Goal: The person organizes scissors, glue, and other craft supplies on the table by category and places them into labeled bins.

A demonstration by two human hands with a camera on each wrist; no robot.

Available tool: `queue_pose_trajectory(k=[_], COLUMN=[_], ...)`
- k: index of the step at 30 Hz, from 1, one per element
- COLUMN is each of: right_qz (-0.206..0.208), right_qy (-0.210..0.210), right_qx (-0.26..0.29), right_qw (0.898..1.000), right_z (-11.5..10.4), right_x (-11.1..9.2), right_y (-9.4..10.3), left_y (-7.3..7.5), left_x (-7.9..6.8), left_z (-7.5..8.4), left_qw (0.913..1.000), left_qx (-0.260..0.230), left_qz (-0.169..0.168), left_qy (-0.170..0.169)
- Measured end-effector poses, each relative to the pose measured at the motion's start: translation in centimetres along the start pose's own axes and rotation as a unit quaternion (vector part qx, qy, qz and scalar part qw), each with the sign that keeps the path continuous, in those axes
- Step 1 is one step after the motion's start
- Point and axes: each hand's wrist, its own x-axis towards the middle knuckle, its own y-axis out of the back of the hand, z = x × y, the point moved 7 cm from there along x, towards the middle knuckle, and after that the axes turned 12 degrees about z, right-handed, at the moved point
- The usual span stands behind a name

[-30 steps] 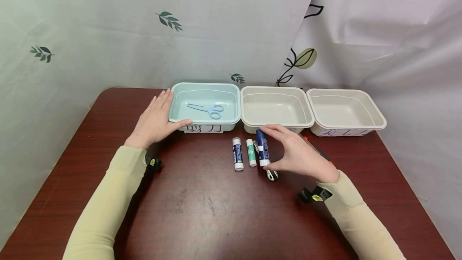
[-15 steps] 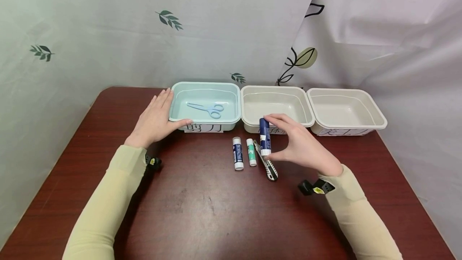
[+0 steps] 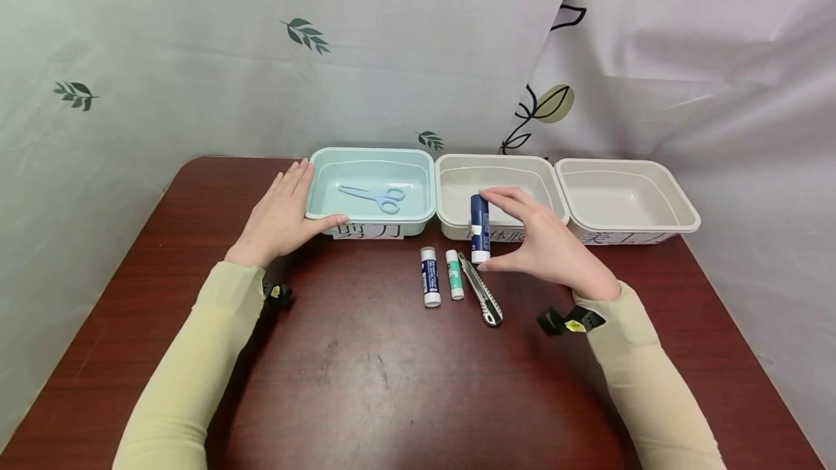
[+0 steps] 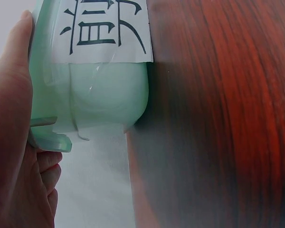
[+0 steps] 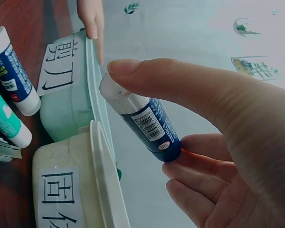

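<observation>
My right hand [image 3: 555, 249] pinches a dark blue glue stick [image 3: 480, 231] between thumb and fingertips, holding it upright at the front of the middle beige bin [image 3: 451, 227]. In the right wrist view its white end lies against the thumb and the blue end against the fingers. My left hand [image 3: 277, 220] rests on the left front corner of the light blue bin [image 3: 418, 222], fingers straight along the side and thumb on the front rim. Blue scissors [image 3: 379, 199] lie in that bin. On the table are another blue glue stick [image 3: 430, 278], a smaller green one [image 3: 454, 274] and a utility knife [image 3: 482, 292].
A second beige bin [image 3: 686, 227] stands at the right end of the row. Paper labels [image 4: 102, 31] with written characters are stuck on the bins' fronts. A white patterned cloth [image 3: 366, 93] hangs behind the dark red table [image 3: 366, 383].
My right hand has raised the glue stick from beside the utility knife to the middle bin's front, uncovering the knife. A red-and-black thing behind that hand is now hidden. The left hand stays put.
</observation>
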Motion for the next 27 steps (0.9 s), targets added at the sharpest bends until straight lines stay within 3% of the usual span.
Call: queue_pose_trajectory(k=[27], right_qz=[0.033], right_qy=[0.026], right_qx=[0.015], right_qw=[0.999], right_z=[0.4], right_x=[4.7], right_y=[2.0], left_y=[0.0], left_x=[0.0], left_z=[0.0], left_qw=[1.0000], left_qx=[-0.003], left_qz=[0.001], left_qy=[-0.001])
